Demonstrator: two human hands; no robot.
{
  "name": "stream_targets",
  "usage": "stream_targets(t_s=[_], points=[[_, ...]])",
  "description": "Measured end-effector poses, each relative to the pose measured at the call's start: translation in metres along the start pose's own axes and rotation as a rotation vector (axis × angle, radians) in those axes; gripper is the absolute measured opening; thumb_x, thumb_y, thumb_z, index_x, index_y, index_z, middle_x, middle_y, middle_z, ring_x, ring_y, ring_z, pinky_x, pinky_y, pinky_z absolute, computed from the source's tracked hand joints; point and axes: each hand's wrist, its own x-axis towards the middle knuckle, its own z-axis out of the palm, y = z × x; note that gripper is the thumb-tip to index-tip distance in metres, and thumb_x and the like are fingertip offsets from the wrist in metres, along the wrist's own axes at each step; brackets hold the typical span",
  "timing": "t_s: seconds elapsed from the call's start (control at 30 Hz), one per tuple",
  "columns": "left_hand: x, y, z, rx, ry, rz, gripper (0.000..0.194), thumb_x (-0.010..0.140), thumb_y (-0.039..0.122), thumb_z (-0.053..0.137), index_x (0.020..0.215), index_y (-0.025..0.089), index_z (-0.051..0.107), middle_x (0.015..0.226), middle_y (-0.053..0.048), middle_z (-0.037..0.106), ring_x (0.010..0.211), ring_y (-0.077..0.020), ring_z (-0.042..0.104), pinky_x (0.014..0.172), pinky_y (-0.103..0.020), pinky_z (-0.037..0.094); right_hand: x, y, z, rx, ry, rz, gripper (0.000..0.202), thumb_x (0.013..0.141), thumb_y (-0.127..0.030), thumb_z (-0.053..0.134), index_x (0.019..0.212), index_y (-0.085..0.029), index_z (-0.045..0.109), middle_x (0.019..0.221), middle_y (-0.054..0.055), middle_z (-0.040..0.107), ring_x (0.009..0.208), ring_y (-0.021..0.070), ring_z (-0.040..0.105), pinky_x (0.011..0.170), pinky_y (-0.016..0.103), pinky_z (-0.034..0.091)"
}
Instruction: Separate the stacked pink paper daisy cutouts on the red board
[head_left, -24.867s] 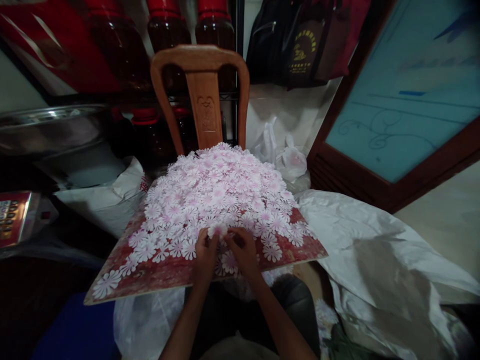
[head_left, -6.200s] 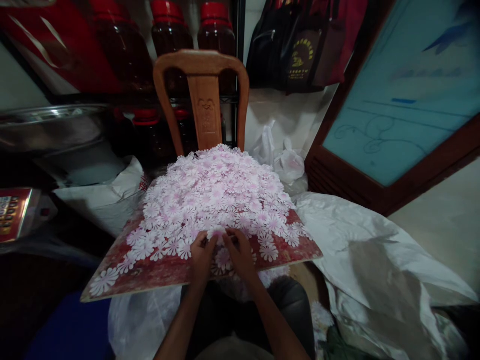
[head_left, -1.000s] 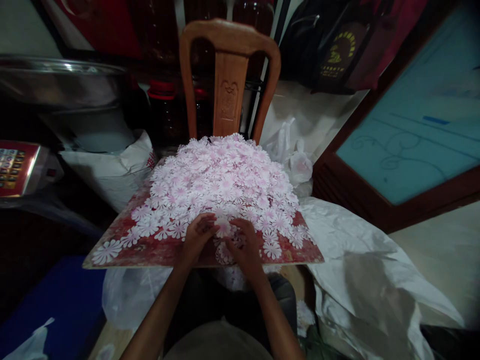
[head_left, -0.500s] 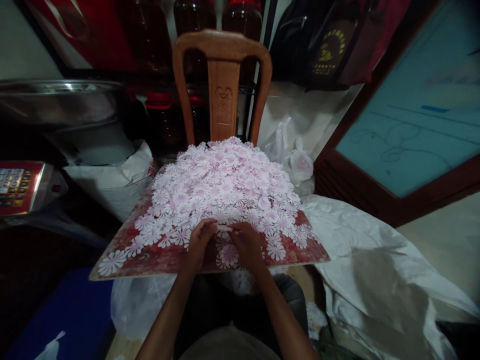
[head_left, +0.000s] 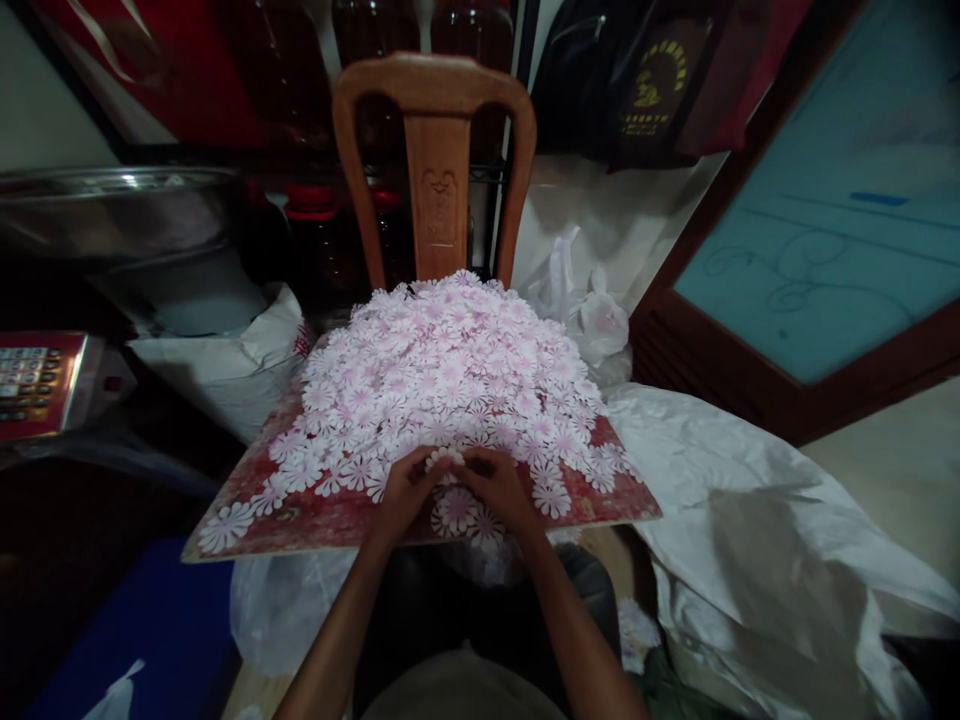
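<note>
Close together over the front of a worn red board (head_left: pixel 322 522), both my hands are pinched on one small white paper-like flower (head_left: pixel 442 459). My left hand (head_left: pixel 407 490) grips its left side with thumb and fingers, and my right hand (head_left: pixel 496 487) grips its right side. Behind them rises a large heap of flat white flowers with pink centres (head_left: pixel 450 370). A couple of loose flowers (head_left: pixel 456 510) lie just below my hands near the board's front edge. Another single flower (head_left: pixel 225 527) lies at the board's left corner.
The board rests before a wooden chair back (head_left: pixel 439 150). White sacks stand left (head_left: pixel 225 365) and right (head_left: pixel 720 450). A metal basin (head_left: pixel 112 215) is at the left, jars (head_left: pixel 311 215) sit on a shelf, and a clear plastic bag (head_left: pixel 289 610) hangs below.
The flower between my hands has tilted from nearly edge-on to showing its face. My fingertips have drawn closer together, and another loose flower shows beside my right hand.
</note>
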Motion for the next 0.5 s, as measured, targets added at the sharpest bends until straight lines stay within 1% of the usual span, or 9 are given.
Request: stream_targets(t_s=[0.07, 0.17, 0.33, 0.5], points=[[0.0012, -0.0013, -0.0009, 0.039, 0.037, 0.010, 0.029, 0.075, 0.043, 0.072, 0.083, 0.016, 0.068, 0.076, 0.000, 0.064, 0.072, -0.0138, 0.057, 0.066, -0.021, 0.045, 0.0006, 0.0000, 0.0006, -0.007, 0.038, -0.029, 0.022, 0.074, -0.037, 0.071, 0.082, -0.017, 0.068, 0.074, 0.000, 0.062, 0.068, 0.0136, 0.054, 0.065, 0.025, 0.043], [0.0025, -0.0042, -0.0021, 0.058, 0.055, -0.005, 0.030, 0.075, 0.045, 0.072, 0.081, 0.016, 0.068, 0.070, 0.001, 0.062, 0.065, -0.0128, 0.054, 0.060, -0.021, 0.043, 0.0013, -0.0011, 0.0011, 0.059, 0.072, -0.052, 0.028, 0.072, -0.036, 0.074, 0.093, -0.020, 0.065, 0.083, 0.001, 0.063, 0.074, 0.0147, 0.057, 0.070, 0.026, 0.047], [0.0034, -0.0070, -0.0027, 0.055, 0.068, -0.006, 0.032, 0.070, 0.045, 0.075, 0.082, 0.016, 0.072, 0.079, -0.002, 0.068, 0.074, -0.0172, 0.059, 0.067, -0.024, 0.048, 0.0000, -0.0041, 0.0003, 0.000, 0.035, -0.074, 0.027, 0.070, -0.036, 0.077, 0.087, -0.020, 0.066, 0.076, -0.001, 0.060, 0.069, 0.0136, 0.053, 0.065, 0.025, 0.044], [0.0029, -0.0089, -0.0038, 0.053, 0.059, -0.022, 0.034, 0.071, 0.045, 0.075, 0.086, 0.015, 0.072, 0.079, -0.003, 0.068, 0.071, -0.0168, 0.059, 0.065, -0.024, 0.047, -0.0007, -0.0041, 0.0004, 0.028, 0.052, -0.040, 0.027, 0.070, -0.037, 0.077, 0.087, -0.018, 0.068, 0.075, 0.000, 0.063, 0.069, 0.0141, 0.056, 0.064, 0.025, 0.044]])
